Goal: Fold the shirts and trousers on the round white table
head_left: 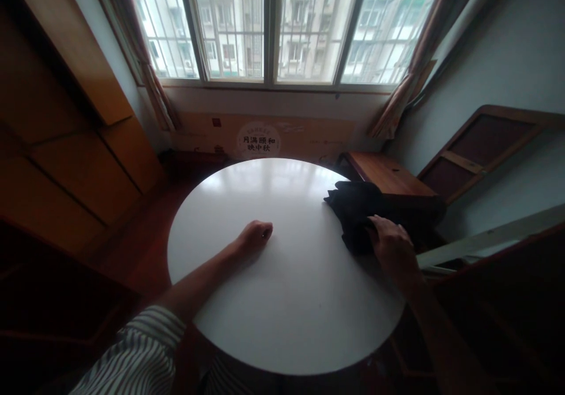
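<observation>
A crumpled black cloth (355,209) lies on the right edge of the round white table (286,301). Its far left side is jagged with folds, and I cannot tell whether it is a garment or a bag. My right hand (392,239) has its fingers closed on the near right part of this cloth; the fingertips are partly hidden in the dark fabric. Near the middle of the tabletop rests my left hand (255,237), curled into a loose fist, apart from the cloth. Nothing shows sticking out of that fist.
Beyond the table's right side stands a low wooden stand (388,171), with a framed wooden panel (485,148) leaning on the wall. Yellow-brown cabinets (83,165) line the left. A printed cardboard panel (309,136) is below the barred window (269,30).
</observation>
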Action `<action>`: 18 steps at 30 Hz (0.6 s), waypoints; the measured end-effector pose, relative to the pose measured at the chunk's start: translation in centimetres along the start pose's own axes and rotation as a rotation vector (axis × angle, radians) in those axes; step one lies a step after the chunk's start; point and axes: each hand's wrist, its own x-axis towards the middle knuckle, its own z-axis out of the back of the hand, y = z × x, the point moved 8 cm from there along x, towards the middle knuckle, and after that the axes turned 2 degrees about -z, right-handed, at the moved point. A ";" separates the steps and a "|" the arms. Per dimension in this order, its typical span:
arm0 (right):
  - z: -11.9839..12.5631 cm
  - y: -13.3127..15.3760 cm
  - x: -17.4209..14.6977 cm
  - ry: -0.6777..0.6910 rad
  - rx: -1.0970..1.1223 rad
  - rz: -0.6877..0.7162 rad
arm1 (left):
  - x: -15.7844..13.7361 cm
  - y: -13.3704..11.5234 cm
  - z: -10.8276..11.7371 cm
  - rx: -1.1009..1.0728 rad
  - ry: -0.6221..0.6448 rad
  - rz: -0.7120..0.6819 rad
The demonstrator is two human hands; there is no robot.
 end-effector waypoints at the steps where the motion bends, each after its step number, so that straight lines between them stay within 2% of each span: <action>1: 0.7 -0.6 0.7 -0.072 0.063 -0.047 | 0.0 0.1 0.1 0.000 -0.007 0.006; 4: 3.9 -1.4 2.8 -0.378 0.189 -0.204 | 0.0 0.2 0.9 0.006 -0.097 0.035; 6: 5.9 0.6 3.9 -0.514 0.240 -0.190 | 0.0 0.1 2.3 -0.010 -0.219 0.056; 7: 6.3 2.4 4.4 -0.508 0.278 -0.129 | -0.1 0.1 3.2 -0.023 -0.302 0.066; 8: 6.4 4.7 4.9 -0.445 0.329 -0.039 | -0.3 0.0 4.4 -0.035 -0.401 0.074; 9: 5.9 7.4 5.3 -0.323 0.396 0.070 | -0.6 0.0 5.8 -0.041 -0.518 0.082; 12: 2.3 15.7 3.9 0.207 0.634 0.405 | -2.4 -0.1 9.8 -0.017 -0.882 0.113; 13: 0.9 17.9 2.7 0.376 0.707 0.485 | -2.9 -0.2 10.6 -0.005 -0.950 0.120; 14: -0.2 19.4 1.5 0.507 0.773 0.536 | -3.0 -0.3 11.1 0.002 -0.961 0.116; 15: -1.1 20.3 0.6 0.585 0.830 0.554 | -2.6 -0.6 11.1 0.001 -0.898 0.094; 16: -1.9 20.7 0.0 0.613 0.875 0.542 | -1.9 -1.1 10.5 -0.006 -0.760 0.051; 18: -2.7 20.2 -0.3 0.543 0.936 0.447 | -0.3 -2.5 7.5 -0.025 -0.336 -0.066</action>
